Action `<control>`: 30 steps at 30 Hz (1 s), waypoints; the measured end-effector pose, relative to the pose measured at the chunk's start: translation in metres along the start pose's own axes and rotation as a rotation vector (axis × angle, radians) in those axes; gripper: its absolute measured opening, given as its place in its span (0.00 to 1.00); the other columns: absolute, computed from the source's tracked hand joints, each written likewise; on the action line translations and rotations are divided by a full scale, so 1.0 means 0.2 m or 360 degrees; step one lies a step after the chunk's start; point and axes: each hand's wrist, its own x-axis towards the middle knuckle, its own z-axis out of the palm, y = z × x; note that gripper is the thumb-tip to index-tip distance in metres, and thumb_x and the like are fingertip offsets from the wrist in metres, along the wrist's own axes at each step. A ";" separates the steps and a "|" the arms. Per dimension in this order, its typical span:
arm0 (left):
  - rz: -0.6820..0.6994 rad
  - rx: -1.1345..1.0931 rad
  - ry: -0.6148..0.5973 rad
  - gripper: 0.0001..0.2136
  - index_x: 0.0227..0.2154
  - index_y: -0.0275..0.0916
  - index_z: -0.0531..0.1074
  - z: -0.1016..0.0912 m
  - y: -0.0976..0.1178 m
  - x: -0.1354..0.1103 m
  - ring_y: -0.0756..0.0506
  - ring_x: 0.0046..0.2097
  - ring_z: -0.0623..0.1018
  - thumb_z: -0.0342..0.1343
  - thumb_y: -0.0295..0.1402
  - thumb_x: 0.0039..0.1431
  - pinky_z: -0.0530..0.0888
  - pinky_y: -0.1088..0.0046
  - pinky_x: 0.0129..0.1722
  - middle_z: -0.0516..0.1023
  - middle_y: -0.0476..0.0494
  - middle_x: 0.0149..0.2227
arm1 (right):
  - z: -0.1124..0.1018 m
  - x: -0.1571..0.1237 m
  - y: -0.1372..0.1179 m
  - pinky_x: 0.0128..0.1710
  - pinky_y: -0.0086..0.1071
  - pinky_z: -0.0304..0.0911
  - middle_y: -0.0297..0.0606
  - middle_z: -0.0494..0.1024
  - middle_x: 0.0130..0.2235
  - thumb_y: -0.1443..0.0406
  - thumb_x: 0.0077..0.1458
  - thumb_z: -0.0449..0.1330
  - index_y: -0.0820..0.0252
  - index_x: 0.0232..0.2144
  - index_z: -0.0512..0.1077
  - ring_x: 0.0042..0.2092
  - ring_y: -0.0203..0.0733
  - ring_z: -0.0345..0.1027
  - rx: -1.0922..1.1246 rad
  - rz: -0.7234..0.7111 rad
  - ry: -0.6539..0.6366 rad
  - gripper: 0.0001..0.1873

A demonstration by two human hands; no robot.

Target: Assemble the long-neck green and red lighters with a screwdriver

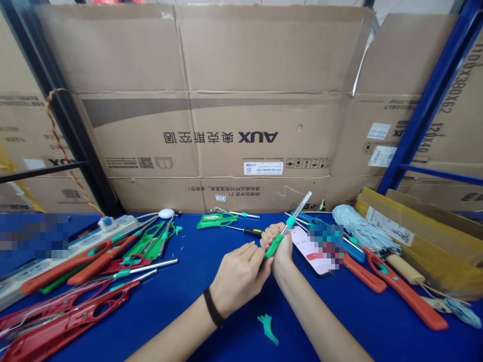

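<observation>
Left hand (239, 266) and right hand (282, 250) together hold a green handle (273, 245) with a metal tube (303, 203)

Both hands are curled firmly round the green handle, raised over the blue surface (211, 347) near the middle of the view. The left hand closes on its lower end; the right hand wraps it from the far side, close to the teal clip (290, 222) on the tube. The exact meeting of thumbs and handle is hidden by the fingers. The tube slants up and to the right, its tip free.

The piece is probably light, and its handle looks like thin moulded plastic: stiff, yet likely to flex or crack at the edges under a hard squeeze. The tube looks rigid and smooth, so bare fingers could slide along it. The best hold would seem to be the thick part of the handle, with a second, gentler pinch just beside the clip; pulling on the tip would give long leverage against the joint.

A loose teal piece (268, 329) lies on the surface below the hands, thin and pronged, so perhaps easy to snap. Just beyond them lies a screwdriver (252, 232), and a phone (309, 250) is beside the right wrist.
</observation>
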 end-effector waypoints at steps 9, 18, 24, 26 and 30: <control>-0.0089 -0.0034 -0.0085 0.11 0.24 0.39 0.61 0.03 -0.01 -0.02 0.47 0.23 0.70 0.45 0.29 0.63 0.66 0.73 0.22 0.68 0.49 0.22 | 0.05 -0.03 -0.02 0.07 0.22 0.43 0.27 0.54 0.06 0.61 0.52 0.45 0.56 0.05 0.51 0.08 0.29 0.47 0.0048 0.0190 0.0250 0.26; -0.0029 0.0022 -0.0134 0.12 0.28 0.37 0.65 0.05 -0.03 0.00 0.46 0.25 0.73 0.40 0.29 0.66 0.69 0.71 0.24 0.71 0.45 0.24 | 0.08 -0.05 -0.02 0.08 0.23 0.45 0.29 0.52 0.05 0.60 0.52 0.47 0.55 0.04 0.47 0.09 0.30 0.48 0.0049 0.0180 0.0134 0.28; 0.0013 -0.0004 -0.0111 0.11 0.32 0.35 0.66 0.05 -0.03 -0.02 0.45 0.29 0.75 0.41 0.29 0.66 0.73 0.70 0.28 0.74 0.43 0.27 | 0.05 -0.03 0.00 0.08 0.24 0.45 0.28 0.53 0.06 0.57 0.52 0.47 0.56 0.05 0.53 0.09 0.31 0.47 0.0024 0.0216 0.0062 0.27; 0.0025 -0.0012 -0.0091 0.10 0.32 0.36 0.66 0.04 -0.03 -0.02 0.44 0.30 0.76 0.41 0.29 0.65 0.74 0.70 0.30 0.74 0.43 0.27 | 0.05 -0.03 0.00 0.09 0.24 0.46 0.28 0.53 0.06 0.54 0.53 0.47 0.56 0.05 0.54 0.09 0.31 0.48 0.0014 0.0211 0.0044 0.28; -0.0035 -0.0045 -0.0097 0.10 0.28 0.37 0.65 0.03 -0.03 -0.02 0.45 0.29 0.76 0.43 0.28 0.65 0.75 0.71 0.31 0.73 0.44 0.25 | 0.06 -0.05 0.01 0.10 0.24 0.47 0.30 0.54 0.05 0.50 0.55 0.44 0.56 0.04 0.55 0.09 0.31 0.47 -0.0008 0.0184 0.0030 0.32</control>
